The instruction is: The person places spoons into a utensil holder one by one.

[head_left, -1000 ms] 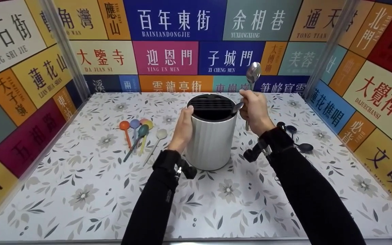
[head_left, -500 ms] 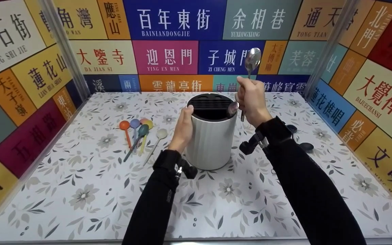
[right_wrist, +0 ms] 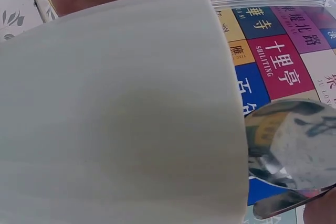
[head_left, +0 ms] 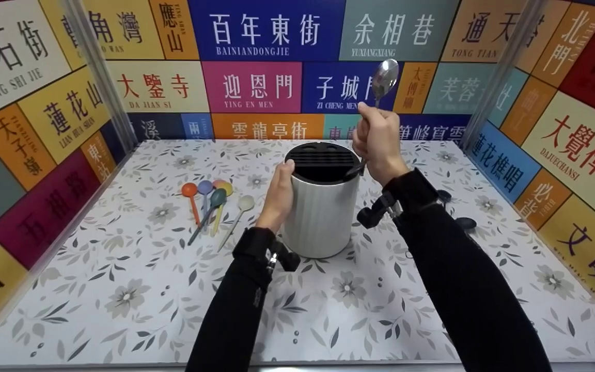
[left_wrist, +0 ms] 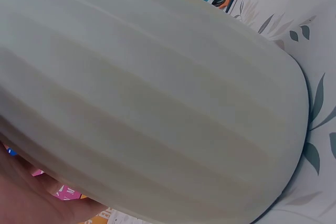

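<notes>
A white ribbed utensil holder (head_left: 321, 217) with a slotted black top (head_left: 323, 163) stands upright mid-table. My left hand (head_left: 277, 199) grips its left side, with the thumb up at the rim; most of the fingers are hidden behind it. Just right of the rim, my right hand (head_left: 378, 139) holds a metal spoon (head_left: 384, 78), its bowl pointing up. A second utensil end (head_left: 357, 169), dark here, points from this hand into the opening. In the right wrist view a shiny spoon bowl (right_wrist: 294, 142) and a flat handle end (right_wrist: 278, 204) show beside the rim.
Several coloured spoons lie left of the holder, among them an orange spoon (head_left: 189, 191), a green spoon (head_left: 217, 197) and a cream spoon (head_left: 245, 204). Right of my right arm lie dark spoons (head_left: 466, 223), partly hidden. Sign-printed walls (head_left: 256, 88) enclose the floral table (head_left: 173, 310).
My right hand has risen and shifted slightly left with the spoons. The lower utensil end has tipped further over the rim into the opening. My left hand and the holder have stayed put.
</notes>
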A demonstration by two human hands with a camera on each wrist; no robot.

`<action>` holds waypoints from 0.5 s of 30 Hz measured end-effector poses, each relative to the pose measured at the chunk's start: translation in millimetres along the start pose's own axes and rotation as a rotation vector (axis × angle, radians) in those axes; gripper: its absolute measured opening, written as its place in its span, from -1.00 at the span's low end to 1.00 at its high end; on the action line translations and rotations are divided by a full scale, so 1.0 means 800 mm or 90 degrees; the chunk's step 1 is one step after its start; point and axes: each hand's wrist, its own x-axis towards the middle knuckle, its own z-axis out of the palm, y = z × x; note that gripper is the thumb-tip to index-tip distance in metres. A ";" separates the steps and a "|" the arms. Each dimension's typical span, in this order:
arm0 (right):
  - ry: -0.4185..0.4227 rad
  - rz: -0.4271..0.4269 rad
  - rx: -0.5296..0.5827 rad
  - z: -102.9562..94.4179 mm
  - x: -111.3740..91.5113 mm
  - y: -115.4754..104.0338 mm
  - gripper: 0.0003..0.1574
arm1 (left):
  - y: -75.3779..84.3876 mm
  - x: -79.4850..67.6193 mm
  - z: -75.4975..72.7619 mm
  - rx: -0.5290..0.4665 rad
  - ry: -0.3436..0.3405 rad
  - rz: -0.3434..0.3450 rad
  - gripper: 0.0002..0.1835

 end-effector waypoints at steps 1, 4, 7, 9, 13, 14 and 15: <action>-0.002 -0.003 0.000 0.001 0.000 -0.001 -0.25 | 0.000 0.000 0.000 -0.001 -0.001 0.000 -0.38; -0.003 -0.016 -0.002 0.003 0.001 -0.002 -0.24 | 0.001 0.000 0.000 -0.005 -0.003 0.004 -0.39; 0.004 -0.030 0.015 0.006 0.002 -0.002 -0.24 | 0.000 0.000 -0.001 -0.005 -0.005 0.005 -0.39; 0.007 -0.040 0.029 0.007 0.003 -0.001 -0.24 | -0.001 0.001 -0.001 -0.004 -0.003 0.009 -0.38; 0.009 -0.042 0.042 0.007 0.004 0.005 -0.23 | -0.001 0.002 0.000 -0.004 -0.005 0.012 -0.38; 0.009 -0.041 0.039 0.006 0.004 0.008 -0.23 | -0.001 0.001 0.000 -0.002 -0.007 0.010 -0.39; 0.008 -0.036 0.041 0.005 0.003 0.010 -0.23 | -0.002 0.001 0.000 -0.002 -0.010 0.007 -0.38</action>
